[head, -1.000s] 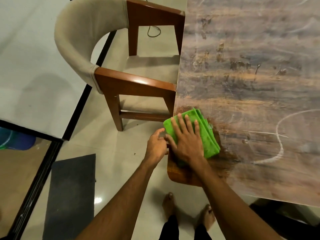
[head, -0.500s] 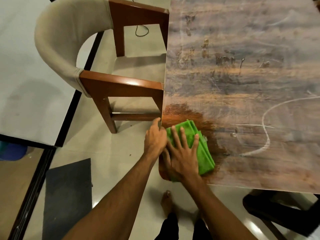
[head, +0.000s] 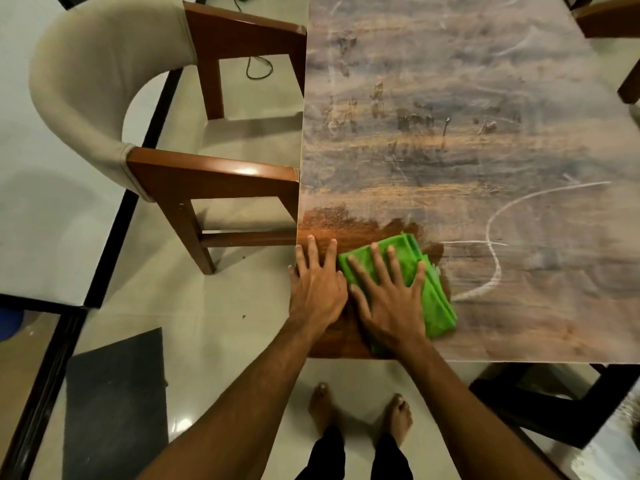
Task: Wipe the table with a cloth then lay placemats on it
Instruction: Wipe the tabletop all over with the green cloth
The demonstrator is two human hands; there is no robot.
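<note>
Dust covers nearly the whole table (head: 450, 150), a broad wooden top filmed in a pale grey layer with scribbled streaks and a curved white line drawn through it; only the near left corner shows clean, dark, reddish wood. An armchair (head: 104, 98) with a cream padded back and brown wooden arms stands just beside the table's left edge, and a dark mat (head: 114, 403) lies on the tiled floor nearer the person. No placemats are visible, so the task looks to be early in its wiping stage.

To do this step well, the person would likely do best to keep the palm flat, press evenly, and work outward from the cleaned corner in overlapping passes, so that no dusty strip is left between strokes. Refolding to a fresh face once the underside loads up would probably keep dust from being smeared back.

The cloth (head: 433, 299) lies on the table at the boundary between clean wood and dust. It is bright green, soft-looking, folded into a thick pad of several layers whose edges show along its far side.

The right hand (head: 388, 299) lies spread flat on the cloth, fingers splayed, pressing rather than gripping. The left hand (head: 317, 282) rests open on the bare cleaned wood at the table's left edge, just beside the cloth, holding nothing
</note>
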